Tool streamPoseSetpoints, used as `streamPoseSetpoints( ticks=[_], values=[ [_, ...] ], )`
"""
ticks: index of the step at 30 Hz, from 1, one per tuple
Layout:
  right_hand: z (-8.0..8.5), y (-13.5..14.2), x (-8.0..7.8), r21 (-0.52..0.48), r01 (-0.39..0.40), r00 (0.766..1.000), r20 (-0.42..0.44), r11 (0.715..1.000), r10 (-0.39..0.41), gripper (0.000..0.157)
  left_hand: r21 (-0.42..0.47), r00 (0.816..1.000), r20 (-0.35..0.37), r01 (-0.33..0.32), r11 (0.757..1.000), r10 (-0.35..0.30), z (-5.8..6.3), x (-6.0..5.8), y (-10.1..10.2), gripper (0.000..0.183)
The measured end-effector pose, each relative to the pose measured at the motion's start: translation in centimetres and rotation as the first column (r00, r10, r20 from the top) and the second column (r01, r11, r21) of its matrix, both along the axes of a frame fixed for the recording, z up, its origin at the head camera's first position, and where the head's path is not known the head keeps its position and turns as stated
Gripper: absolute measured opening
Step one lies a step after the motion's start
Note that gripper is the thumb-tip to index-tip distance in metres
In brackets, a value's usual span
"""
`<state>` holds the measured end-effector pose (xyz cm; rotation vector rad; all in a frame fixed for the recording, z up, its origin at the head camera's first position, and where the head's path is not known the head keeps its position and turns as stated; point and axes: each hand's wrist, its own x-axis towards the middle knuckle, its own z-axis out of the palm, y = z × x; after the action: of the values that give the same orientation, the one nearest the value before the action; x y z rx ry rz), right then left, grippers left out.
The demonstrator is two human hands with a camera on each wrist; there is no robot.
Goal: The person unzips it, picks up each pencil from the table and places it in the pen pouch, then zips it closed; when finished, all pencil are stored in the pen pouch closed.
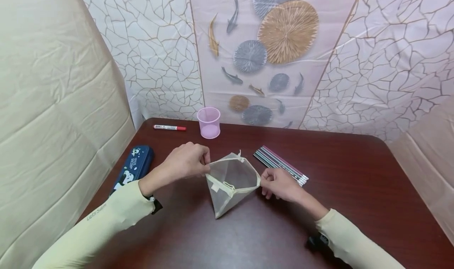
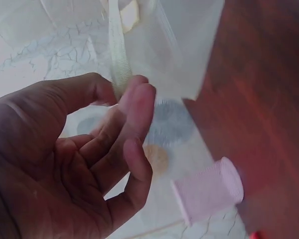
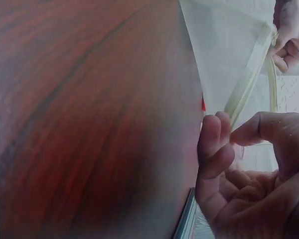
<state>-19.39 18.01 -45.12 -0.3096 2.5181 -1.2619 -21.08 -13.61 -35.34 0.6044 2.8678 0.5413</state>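
A pale, see-through mesh pouch (image 1: 227, 200) with a cream zipper edge hangs between both hands, its mouth spread wide and one corner pointing down. My left hand (image 1: 188, 160) pinches the left side of its rim between thumb and fingers. On the opposite side, my right hand (image 1: 280, 183) pinches the rim the same way. The left wrist view shows the pouch's edge band (image 2: 118, 55) between thumb and fingertips. In the right wrist view the zipper edge (image 3: 249, 74) runs from the right fingertips toward the left hand. Nothing shows inside the pouch.
Several striped pencils (image 1: 280, 162) lie beyond the right hand on the dark wooden table (image 1: 354, 174). A pink cup (image 1: 209, 123) stands at the back, with a red-capped marker (image 1: 169, 127) to its left. A navy pencil case (image 1: 134, 164) lies by the left forearm.
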Motion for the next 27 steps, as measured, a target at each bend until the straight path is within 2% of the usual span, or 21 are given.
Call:
streamPoseSetpoints(
  ticks=[3, 5, 9, 13, 16, 19, 21, 27],
  values=[
    [-0.3, -0.3, -0.1, -0.054, -0.008, 1.000, -0.010, 0.998, 0.007, 0.007, 0.140, 0.993, 0.116, -0.003, 0.990, -0.013, -0.6, 0.2, 0.7, 0.010],
    [-0.7, -0.6, -0.1, -0.079, -0.027, 0.999, -0.027, 0.997, 0.025, 0.007, 0.258, 0.976, 0.218, -0.038, 0.965, -0.020, -1.1, 0.4, 1.2, 0.009],
    [-1.1, -1.1, -0.2, -0.086, -0.063, 0.996, -0.071, 0.994, 0.057, 0.007, 0.444, 0.918, 0.395, -0.149, 0.884, -0.043, -2.5, 0.5, 2.5, 0.011],
    [-1.0, -1.3, -0.6, -0.066, -0.062, 0.994, -0.090, 0.996, 0.056, 0.009, 0.541, 0.854, 0.516, -0.257, 0.801, -0.074, -3.6, 0.6, 3.5, 0.010],
    [-0.6, -1.0, -1.1, -0.039, -0.039, 0.996, -0.086, 0.998, 0.035, 0.011, 0.573, 0.821, 0.564, -0.318, 0.756, -0.082, -4.3, 0.7, 4.1, 0.009],
    [-0.1, 0.0, -1.8, -0.005, 0.006, 0.995, -0.095, 1.000, -0.006, 0.014, 0.585, 0.809, 0.582, -0.344, 0.735, -0.085, -4.8, 0.8, 4.4, 0.008],
    [0.2, 1.0, -2.5, 0.023, 0.039, 0.990, -0.134, 0.999, -0.035, 0.016, 0.593, 0.797, 0.596, -0.354, 0.723, -0.098, -5.1, 0.7, 4.6, 0.011],
    [0.0, 4.5, -5.9, 0.124, 0.165, 0.942, -0.314, 0.978, -0.119, 0.015, 0.618, 0.761, 0.631, -0.377, 0.690, -0.150, -5.8, 0.6, 4.7, 0.009]
  ],
)
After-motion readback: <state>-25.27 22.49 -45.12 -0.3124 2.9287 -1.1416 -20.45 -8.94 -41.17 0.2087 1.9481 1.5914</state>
